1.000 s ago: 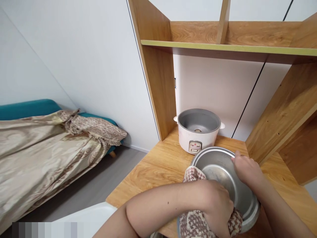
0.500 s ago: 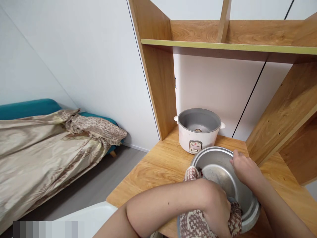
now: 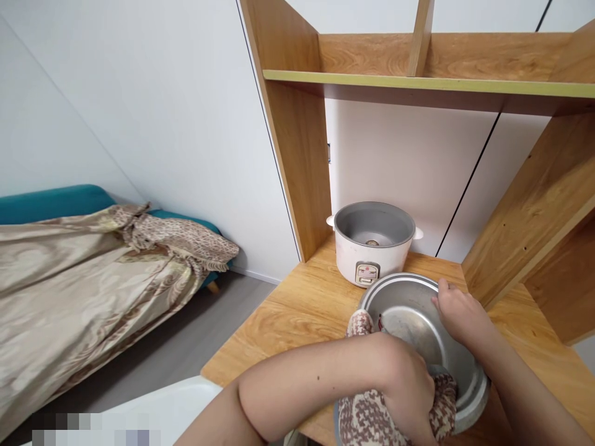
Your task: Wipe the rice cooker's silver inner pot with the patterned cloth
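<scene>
A silver inner pot [image 3: 418, 286] from a rice cooker is tilted on the wooden tabletop, its opening turned toward me. My right hand [image 3: 460, 310] grips its upper right rim, thumb and fingers over the edge. Inside the pot, my left hand [image 3: 409, 384] presses a brown-and-white patterned cloth [image 3: 367, 418]. The fingers of that hand are mostly hidden by its back and by the cloth. Part of the cloth drapes over the pot's left rim. Just behind the pot stands the white rice cooker body [image 3: 372, 263], lidless, its grey interior showing.
The wooden desk [image 3: 279, 328] has side panels and a shelf [image 3: 418, 83] above the cooker. A white seat-like surface [image 3: 186, 396] lies at the lower left. Farther left, a teal sofa [image 3: 56, 201] is covered with a beige patterned cloth [image 3: 69, 297].
The cloth and my left hand have shifted very slightly inside the pot. My right hand keeps its hold on the rim, and the cooker body stays put.
</scene>
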The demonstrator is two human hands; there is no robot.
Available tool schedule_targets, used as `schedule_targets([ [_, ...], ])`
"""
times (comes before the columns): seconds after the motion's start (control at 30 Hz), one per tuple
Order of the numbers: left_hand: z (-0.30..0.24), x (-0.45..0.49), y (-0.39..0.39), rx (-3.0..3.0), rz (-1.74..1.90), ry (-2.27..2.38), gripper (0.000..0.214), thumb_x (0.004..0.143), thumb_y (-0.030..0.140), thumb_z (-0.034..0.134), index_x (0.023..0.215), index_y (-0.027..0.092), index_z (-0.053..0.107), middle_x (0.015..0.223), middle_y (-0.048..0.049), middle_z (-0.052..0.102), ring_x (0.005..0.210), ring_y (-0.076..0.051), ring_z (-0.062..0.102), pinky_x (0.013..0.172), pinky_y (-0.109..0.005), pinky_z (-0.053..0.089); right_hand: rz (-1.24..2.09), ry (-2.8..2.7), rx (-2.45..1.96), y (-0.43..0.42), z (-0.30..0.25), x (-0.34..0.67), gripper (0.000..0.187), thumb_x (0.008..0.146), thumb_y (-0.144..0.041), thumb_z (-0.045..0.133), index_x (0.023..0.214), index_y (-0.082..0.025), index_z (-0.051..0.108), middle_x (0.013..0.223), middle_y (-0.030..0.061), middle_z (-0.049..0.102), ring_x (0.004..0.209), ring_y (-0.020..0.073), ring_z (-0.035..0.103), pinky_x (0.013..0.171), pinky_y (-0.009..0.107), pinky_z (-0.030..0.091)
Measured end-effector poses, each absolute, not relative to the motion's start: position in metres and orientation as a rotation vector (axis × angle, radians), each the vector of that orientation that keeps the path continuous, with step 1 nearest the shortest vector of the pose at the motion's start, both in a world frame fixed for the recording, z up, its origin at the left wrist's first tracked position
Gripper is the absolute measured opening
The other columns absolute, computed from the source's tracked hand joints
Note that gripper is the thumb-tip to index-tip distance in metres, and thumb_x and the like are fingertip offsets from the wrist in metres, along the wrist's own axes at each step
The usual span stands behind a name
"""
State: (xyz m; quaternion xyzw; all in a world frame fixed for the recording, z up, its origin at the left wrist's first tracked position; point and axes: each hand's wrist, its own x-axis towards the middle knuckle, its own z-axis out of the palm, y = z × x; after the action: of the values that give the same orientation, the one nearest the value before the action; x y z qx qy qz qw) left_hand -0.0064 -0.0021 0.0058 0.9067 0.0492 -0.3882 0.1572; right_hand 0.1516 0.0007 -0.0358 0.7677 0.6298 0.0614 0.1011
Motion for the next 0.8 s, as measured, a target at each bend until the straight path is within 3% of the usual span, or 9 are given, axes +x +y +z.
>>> schedule_targets([
  [0.13,0.009,-0.007,-0.002,2.625,-1.095,0.117,0.067,0.076,0.052,0.061,0.121,0.003,0.07,0.095,-0.0178,0.077,0.079,-0.026,0.071,0.07,-0.035,0.052,0.179,1.866,2.265,0.001,-0.036,0.152,0.034,0.1,-0.043,0.056,0.119,-0.015,0.061,0.105,0.0054,0.067,0.088,0.015,0.066,0.081,0.036,0.058],
  [0.37,0.014,-0.007,-0.001,2.639,-1.052,0.083,0.058,0.076,0.049,0.062,0.111,0.005,0.074,0.089,-0.0157,0.076,0.075,-0.025,0.069,0.069,-0.034,0.052,0.163,1.867,2.266,0.001,-0.036,0.153,0.034,0.1,-0.043,0.056,0.119,-0.015,0.061,0.105,0.0054,0.067,0.088,0.015,0.066,0.081,0.036,0.058],
  [0.53,0.005,-0.007,0.0,2.658,-0.888,0.117,0.045,0.07,0.048,0.067,0.094,0.012,0.078,0.074,-0.0116,0.074,0.064,-0.025,0.067,0.063,-0.036,0.052,0.161,1.872,2.261,0.001,-0.036,0.153,0.035,0.1,-0.043,0.055,0.119,-0.015,0.061,0.105,0.0054,0.067,0.088,0.0149,0.066,0.081,0.036,0.058],
  [0.67,0.0,-0.006,0.0,2.659,-0.956,0.099,0.062,0.07,0.052,0.067,0.107,0.003,0.075,0.078,-0.016,0.075,0.061,-0.025,0.065,0.059,-0.035,0.05,0.166,1.868,2.263,0.002,-0.037,0.153,0.035,0.1,-0.044,0.055,0.119,-0.015,0.061,0.105,0.0055,0.066,0.087,0.0149,0.065,0.081,0.036,0.057],
  [0.8,0.005,-0.006,-0.001,2.653,-1.038,0.09,0.061,0.074,0.052,0.063,0.111,0.004,0.074,0.086,-0.0157,0.076,0.067,-0.024,0.067,0.063,-0.034,0.051,0.157,1.864,2.264,0.001,-0.037,0.153,0.035,0.1,-0.044,0.055,0.119,-0.015,0.061,0.103,0.005,0.066,0.086,0.0146,0.065,0.08,0.036,0.057],
])
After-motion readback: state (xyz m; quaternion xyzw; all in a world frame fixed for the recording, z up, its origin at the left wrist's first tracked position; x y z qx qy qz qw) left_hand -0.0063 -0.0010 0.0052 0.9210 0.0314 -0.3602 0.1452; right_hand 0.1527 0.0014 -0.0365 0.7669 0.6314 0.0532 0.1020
